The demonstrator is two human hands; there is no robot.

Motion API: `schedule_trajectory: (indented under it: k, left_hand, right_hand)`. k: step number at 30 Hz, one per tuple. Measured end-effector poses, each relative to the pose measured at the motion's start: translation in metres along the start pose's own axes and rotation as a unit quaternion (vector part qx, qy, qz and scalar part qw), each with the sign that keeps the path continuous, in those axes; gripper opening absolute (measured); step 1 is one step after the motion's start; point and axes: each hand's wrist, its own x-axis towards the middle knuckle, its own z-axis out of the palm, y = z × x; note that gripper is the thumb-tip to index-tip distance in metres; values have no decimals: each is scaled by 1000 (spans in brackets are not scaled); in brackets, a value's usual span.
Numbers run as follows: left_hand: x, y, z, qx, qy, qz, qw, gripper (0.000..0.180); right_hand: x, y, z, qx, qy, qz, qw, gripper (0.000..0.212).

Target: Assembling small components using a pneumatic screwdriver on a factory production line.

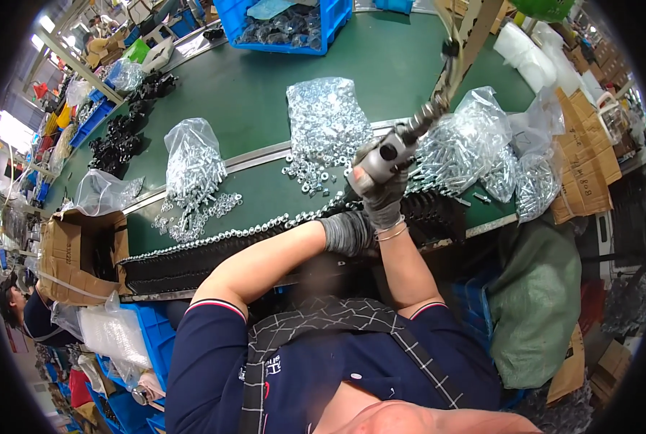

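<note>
Power driver point(384, 160) fills our right hand point(385, 199) above the black parts row point(193, 265); our left hand point(348, 233) is beside it, grip hidden; we should steady the driver square.

Power tool point(394, 158): gray metal body, rounded, with a dark round opening. It is gripped in the right hand point(382, 199) over the table point(254, 186), body tilted, lower end hidden. A coiled hose point(427, 120) extends from it toward the upper right.

Black parts point(193, 269): packed side by side in a long row along the near edge of the table. Small silver nuts point(245, 232) form a line along the row's far side.
</note>
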Motion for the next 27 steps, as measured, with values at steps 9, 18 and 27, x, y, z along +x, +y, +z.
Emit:
schedule_trajectory:
  k: [9, 18, 27]
  left_hand:
    - [-4, -4, 2, 78, 47, 74, 993, 46]
    - [-3, -3, -6, 58, -10, 46, 997, 45]
    - [0, -11, 15, 20, 89, 41, 995, 45]
  right_hand:
    - [10, -4, 16, -217, 15, -111, 970, 48]
    - [8, -6, 5, -216, 91, -25, 972, 53]
    - [16, 7, 17, -215, 45, -35, 975, 52]
